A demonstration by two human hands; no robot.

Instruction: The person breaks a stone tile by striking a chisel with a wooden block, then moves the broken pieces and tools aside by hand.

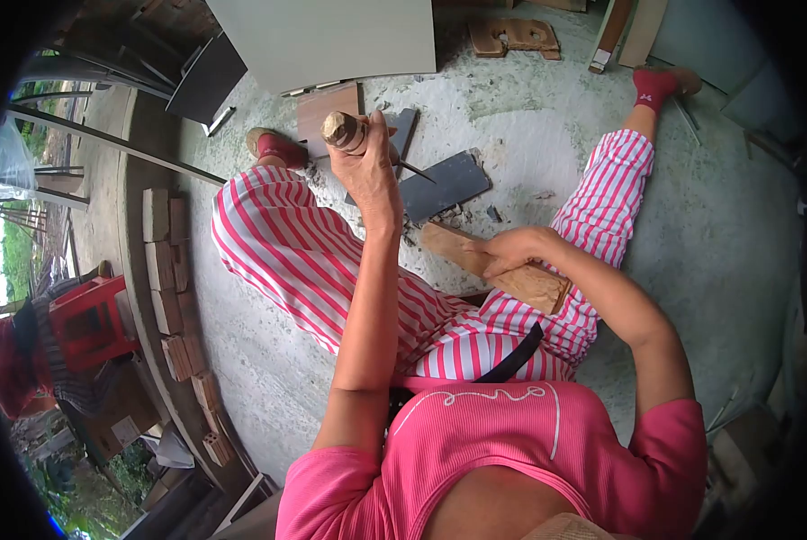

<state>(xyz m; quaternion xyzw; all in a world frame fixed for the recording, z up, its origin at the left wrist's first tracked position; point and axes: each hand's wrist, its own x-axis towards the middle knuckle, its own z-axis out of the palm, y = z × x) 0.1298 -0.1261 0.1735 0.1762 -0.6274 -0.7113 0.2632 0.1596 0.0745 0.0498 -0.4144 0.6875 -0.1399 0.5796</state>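
Two bare hands are well apart, each closed on its own thing. Nearest, the right hand (509, 252) presses down over a pale brown, rough wooden block (538, 288) lying across the red-and-white striped trouser leg (592, 207). Farther out, the left hand (367, 175) is raised, wrapped around a round-handled wooden tool with a thin dark metal point (345, 132). Beyond it, dark grey flat slabs (453, 184) lie on the grey concrete floor (529, 117). The block has only a thigh under it and one hand steadying it. A stroke that glances off could, I judge, send the point into those fingers or the leg, or twist the block loose.
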